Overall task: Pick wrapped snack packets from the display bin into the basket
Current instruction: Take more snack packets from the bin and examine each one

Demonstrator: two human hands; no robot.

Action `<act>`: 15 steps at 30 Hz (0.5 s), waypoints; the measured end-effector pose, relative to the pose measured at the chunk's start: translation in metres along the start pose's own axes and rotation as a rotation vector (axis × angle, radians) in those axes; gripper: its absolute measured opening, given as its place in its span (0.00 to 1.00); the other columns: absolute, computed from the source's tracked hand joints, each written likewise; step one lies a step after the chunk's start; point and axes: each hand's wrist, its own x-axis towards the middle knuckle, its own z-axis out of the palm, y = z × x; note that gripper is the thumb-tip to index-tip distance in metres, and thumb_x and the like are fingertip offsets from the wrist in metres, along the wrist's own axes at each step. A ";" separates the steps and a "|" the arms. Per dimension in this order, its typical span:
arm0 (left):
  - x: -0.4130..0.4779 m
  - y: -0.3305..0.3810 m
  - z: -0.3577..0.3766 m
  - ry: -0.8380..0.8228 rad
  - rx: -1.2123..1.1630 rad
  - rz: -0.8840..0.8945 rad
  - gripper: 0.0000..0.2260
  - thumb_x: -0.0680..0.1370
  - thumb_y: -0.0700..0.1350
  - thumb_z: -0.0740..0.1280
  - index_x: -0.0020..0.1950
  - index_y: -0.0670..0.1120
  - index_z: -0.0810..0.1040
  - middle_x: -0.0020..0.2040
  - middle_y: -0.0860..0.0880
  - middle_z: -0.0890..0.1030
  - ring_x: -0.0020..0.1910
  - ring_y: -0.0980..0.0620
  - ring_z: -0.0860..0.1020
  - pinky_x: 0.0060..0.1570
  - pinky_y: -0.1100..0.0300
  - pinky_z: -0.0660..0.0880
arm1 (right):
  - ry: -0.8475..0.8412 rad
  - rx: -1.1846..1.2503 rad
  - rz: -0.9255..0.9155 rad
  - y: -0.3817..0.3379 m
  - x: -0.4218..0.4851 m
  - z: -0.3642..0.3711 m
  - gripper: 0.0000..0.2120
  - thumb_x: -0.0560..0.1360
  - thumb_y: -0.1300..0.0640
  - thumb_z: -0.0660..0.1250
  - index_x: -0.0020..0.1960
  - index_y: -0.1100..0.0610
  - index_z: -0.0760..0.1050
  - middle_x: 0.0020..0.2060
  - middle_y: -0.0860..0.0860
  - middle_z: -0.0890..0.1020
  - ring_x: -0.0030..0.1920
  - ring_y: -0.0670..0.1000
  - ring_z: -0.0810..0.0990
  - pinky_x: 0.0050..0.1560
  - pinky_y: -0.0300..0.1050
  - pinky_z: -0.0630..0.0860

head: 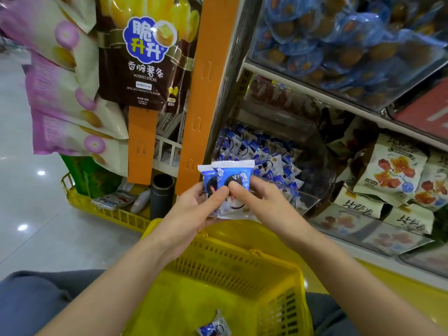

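By the shelf (315, 93), left hand (194, 209) and right hand (261, 202) pinch packets (232, 173) upright.

— Saw blue-and-white packets (233, 171), dark cookie printed on each.
— Noted the basket (230, 263) as bright yellow, slotted all over.
— Spotted an orange post (211, 69), a brown bag (143, 76) showing yellow sticks, purple-and-cream bags (55, 93) with ringed circles.

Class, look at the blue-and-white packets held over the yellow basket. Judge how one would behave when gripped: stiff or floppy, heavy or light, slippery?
Probably light: the left hand and right hand hold two packets in a plain pinch. Likely floppy at the ends, where crimped film stands free. The glossy wrap may be slippery, so a firm grip seems wise.
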 end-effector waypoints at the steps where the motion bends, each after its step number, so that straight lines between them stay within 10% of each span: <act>1: 0.000 -0.001 -0.001 0.027 -0.011 0.007 0.30 0.64 0.58 0.70 0.64 0.49 0.73 0.56 0.49 0.82 0.56 0.49 0.80 0.57 0.49 0.74 | 0.021 -0.005 -0.006 0.000 0.000 0.001 0.10 0.77 0.52 0.63 0.54 0.53 0.78 0.50 0.52 0.83 0.52 0.52 0.80 0.57 0.48 0.75; 9: 0.008 0.003 -0.013 0.276 0.001 0.014 0.11 0.79 0.49 0.60 0.60 0.50 0.73 0.47 0.52 0.85 0.45 0.50 0.84 0.50 0.49 0.79 | 0.225 0.016 -0.031 0.007 0.025 -0.016 0.04 0.74 0.53 0.67 0.48 0.50 0.77 0.43 0.46 0.85 0.44 0.44 0.83 0.42 0.37 0.78; 15: 0.012 0.008 -0.012 0.320 0.023 0.007 0.07 0.80 0.48 0.59 0.57 0.53 0.73 0.51 0.50 0.82 0.46 0.51 0.83 0.44 0.55 0.81 | 0.515 -0.241 0.170 0.023 0.119 -0.053 0.14 0.77 0.52 0.63 0.57 0.60 0.73 0.44 0.53 0.77 0.40 0.48 0.75 0.44 0.49 0.73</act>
